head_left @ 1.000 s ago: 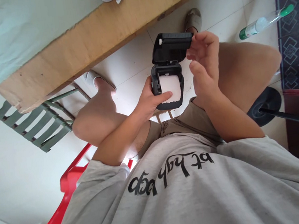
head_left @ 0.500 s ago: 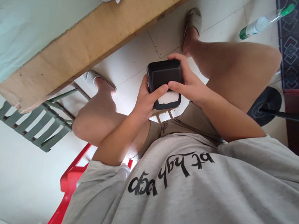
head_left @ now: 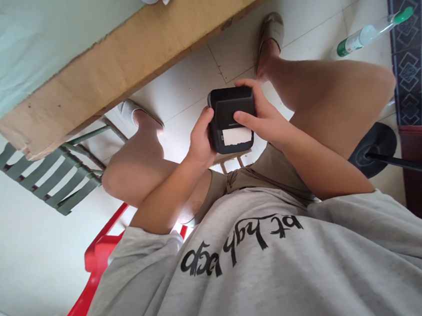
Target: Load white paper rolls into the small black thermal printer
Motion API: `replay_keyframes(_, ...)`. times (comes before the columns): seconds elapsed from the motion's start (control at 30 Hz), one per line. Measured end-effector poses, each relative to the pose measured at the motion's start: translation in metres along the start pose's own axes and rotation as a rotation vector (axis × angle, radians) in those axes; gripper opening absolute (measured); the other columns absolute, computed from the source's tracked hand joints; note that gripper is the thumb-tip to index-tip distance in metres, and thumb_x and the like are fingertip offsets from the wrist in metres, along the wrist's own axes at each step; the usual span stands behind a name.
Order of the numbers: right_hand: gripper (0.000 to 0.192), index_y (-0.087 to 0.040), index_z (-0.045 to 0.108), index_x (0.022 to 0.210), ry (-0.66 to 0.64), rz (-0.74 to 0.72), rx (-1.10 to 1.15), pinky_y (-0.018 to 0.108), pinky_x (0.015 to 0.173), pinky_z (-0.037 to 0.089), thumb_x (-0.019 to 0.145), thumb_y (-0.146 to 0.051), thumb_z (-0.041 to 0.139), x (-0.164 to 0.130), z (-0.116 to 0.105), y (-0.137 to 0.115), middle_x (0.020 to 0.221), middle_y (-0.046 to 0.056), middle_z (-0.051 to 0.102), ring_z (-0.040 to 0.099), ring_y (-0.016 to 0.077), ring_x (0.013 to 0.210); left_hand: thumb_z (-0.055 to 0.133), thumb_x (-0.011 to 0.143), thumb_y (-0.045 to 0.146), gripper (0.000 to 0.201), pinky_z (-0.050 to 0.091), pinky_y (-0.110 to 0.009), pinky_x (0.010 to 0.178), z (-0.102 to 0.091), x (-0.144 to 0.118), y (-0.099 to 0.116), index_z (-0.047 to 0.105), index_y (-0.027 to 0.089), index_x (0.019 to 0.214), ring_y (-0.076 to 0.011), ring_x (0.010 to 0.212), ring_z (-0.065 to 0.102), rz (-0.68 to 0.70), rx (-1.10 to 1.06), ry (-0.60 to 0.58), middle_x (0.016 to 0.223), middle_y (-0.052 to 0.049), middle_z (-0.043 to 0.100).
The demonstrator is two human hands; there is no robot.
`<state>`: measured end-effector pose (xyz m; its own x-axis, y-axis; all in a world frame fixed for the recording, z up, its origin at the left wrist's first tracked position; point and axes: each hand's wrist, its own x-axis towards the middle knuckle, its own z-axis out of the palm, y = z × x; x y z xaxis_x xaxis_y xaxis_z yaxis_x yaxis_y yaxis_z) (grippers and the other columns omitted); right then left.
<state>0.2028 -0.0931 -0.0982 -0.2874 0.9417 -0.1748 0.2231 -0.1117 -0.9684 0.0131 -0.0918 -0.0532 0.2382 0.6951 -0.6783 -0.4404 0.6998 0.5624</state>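
Printer (head_left: 232, 118), small and black, is held over the lap between both hands, lid closed, with a white strip of paper (head_left: 236, 135) showing at its near edge. Left hand (head_left: 199, 141) grips the printer's left side: fingers curled round the casing, thumb (head_left: 206, 116) lying up along the left edge. Right hand (head_left: 263, 117) clasps the right side, fingers wrapped behind the far corner, thumb (head_left: 242, 120) pressed flat on the lid just above the paper. Paper lies below the right thumb tip, between the two palms. Beyond the fingers: white tiled floor (head_left: 196, 86), two sandalled feet, then the wooden table edge (head_left: 129, 61). Far right of the right hand, a clear bottle (head_left: 371, 33) with green cap lies on the floor.
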Motion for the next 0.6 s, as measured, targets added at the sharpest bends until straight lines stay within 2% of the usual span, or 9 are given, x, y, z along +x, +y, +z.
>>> replay_keyframes(0.13, 0.09, -0.03, 0.034, 0.154, 0.016, 0.093, 0.045, 0.03, 0.09, 0.066, 0.092, -0.086, 0.066, -0.002, -0.001, -0.009, 0.131, 0.006, 0.065, 0.068, 0.0147, 0.104, 0.054, 0.109, 0.051, 0.035, 0.064, -0.041, 0.105, 0.004, 0.002, 0.001, 0.071, 0.02, 0.107, -0.0289, 0.122, 0.077, -0.049, -0.07, 0.044, 0.105, -0.005, 0.08)
replay_keyframes(0.27, 0.093, -0.03, 0.032, 0.158, 0.005, 0.142, 0.01, 0.037, 0.101, 0.066, 0.092, -0.088, 0.062, -0.003, -0.002, -0.016, 0.139, 0.008, 0.062, 0.067, 0.0189, 0.114, 0.054, 0.111, 0.048, 0.035, 0.063, -0.039, 0.108, 0.003, 0.003, -0.001, 0.073, 0.019, 0.109, -0.0283, 0.124, 0.077, -0.046, -0.101, 0.057, 0.108, -0.007, 0.081)
replay_keyframes(0.37, 0.1, -0.029, 0.028, 0.164, 0.027, 0.071, -0.076, 0.047, 0.116, 0.061, 0.091, -0.091, 0.058, -0.001, -0.003, -0.014, 0.15, 0.012, 0.057, 0.063, 0.0254, 0.131, 0.058, 0.11, 0.051, 0.036, 0.063, -0.038, 0.106, 0.001, 0.005, -0.003, 0.073, 0.02, 0.109, -0.0281, 0.124, 0.077, -0.022, -0.094, 0.059, 0.109, -0.007, 0.081)
replay_keyframes(0.47, 0.105, -0.027, 0.026, 0.167, 0.039, -0.06, -0.121, 0.056, 0.133, 0.048, 0.089, -0.09, 0.06, 0.0, -0.003, -0.013, 0.162, 0.015, 0.048, 0.052, 0.0309, 0.151, 0.058, 0.111, 0.049, 0.033, 0.063, -0.036, 0.104, 0.0, 0.007, -0.004, 0.073, 0.02, 0.107, -0.0267, 0.122, 0.077, 0.021, -0.086, 0.063, 0.108, -0.006, 0.081)
replay_keyframes(0.6, 0.105, -0.03, 0.028, 0.168, -0.018, -0.103, -0.135, 0.058, 0.135, 0.045, 0.086, -0.083, 0.068, -0.001, -0.005, -0.015, 0.167, 0.016, 0.043, 0.052, 0.032, 0.152, 0.059, 0.11, 0.047, 0.032, 0.064, -0.034, 0.098, 0.0, 0.006, -0.002, 0.073, 0.02, 0.102, -0.0251, 0.114, 0.079, 0.03, -0.083, 0.093, 0.1, -0.004, 0.08)
